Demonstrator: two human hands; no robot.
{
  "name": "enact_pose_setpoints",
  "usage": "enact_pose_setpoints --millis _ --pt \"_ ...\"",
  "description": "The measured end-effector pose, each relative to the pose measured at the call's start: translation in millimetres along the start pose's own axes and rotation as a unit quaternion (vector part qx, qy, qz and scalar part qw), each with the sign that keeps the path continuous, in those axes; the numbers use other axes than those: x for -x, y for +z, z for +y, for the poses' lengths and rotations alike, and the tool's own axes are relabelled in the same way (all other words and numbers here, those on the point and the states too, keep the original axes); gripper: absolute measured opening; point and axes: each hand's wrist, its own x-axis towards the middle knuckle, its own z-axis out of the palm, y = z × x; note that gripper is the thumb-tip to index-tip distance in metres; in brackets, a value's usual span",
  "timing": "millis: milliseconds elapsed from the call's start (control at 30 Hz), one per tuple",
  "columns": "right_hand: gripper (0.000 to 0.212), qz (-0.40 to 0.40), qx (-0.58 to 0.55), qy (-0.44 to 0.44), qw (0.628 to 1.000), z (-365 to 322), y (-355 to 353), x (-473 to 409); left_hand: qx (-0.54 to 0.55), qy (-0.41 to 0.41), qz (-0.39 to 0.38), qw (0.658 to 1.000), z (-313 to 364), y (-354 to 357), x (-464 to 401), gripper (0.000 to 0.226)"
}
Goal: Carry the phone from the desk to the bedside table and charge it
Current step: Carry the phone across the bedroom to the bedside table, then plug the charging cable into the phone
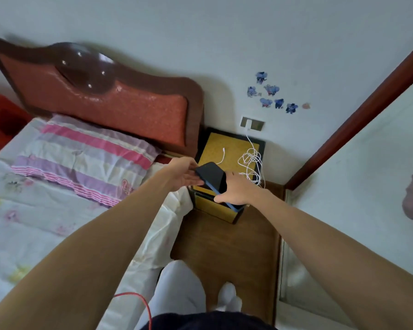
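Observation:
The dark phone (214, 178) with a blue case edge hangs tilted over the front of the yellow-topped bedside table (215, 148). My right hand (236, 190) grips its lower right side. My left hand (185, 172) touches its upper left end with fingers stretched out. A white charging cable (249, 160) lies in a tangle on the table's right side; its free plug end (224, 150) rests near the table's middle. The cable runs up to a white charger (248, 122) in the wall socket.
The bed with a striped pillow (81, 158) and a red-brown headboard (105, 101) lies to the left, touching the table. A glass door with a dark red frame (358, 115) bounds the right. Wooden floor (229, 244) lies under my feet. A red cord (146, 306) hangs near my waist.

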Motion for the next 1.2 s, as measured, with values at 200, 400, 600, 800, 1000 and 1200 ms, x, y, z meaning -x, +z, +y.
enact_pose_setpoints --millis 200,400,600,800,1000,1200 --pt "0.078 -0.020 -0.012 0.018 1.000 13 -27 -95 0.003 -0.025 -0.007 1.000 45 -12 -96 0.020" --pt "0.067 -0.034 -0.054 0.076 0.995 19 -52 -176 0.028 -0.053 0.005 0.998 85 -21 -182 0.014" --pt "0.052 -0.045 -0.113 0.107 0.987 15 -63 -235 0.093 -0.102 -0.036 0.990 82 -10 -224 0.023" --pt "0.045 -0.043 -0.216 0.115 0.969 12 -53 -276 0.193 -0.183 -0.084 0.960 69 8 -257 0.035" --pt "0.084 -0.122 -0.282 0.097 0.947 51 -49 -303 0.266 -0.214 -0.030 0.939 44 5 -295 0.034" --pt "0.034 -0.039 -0.246 0.220 0.943 117 -14 -362 0.271 -0.224 0.084 0.932 18 3 -333 0.025"
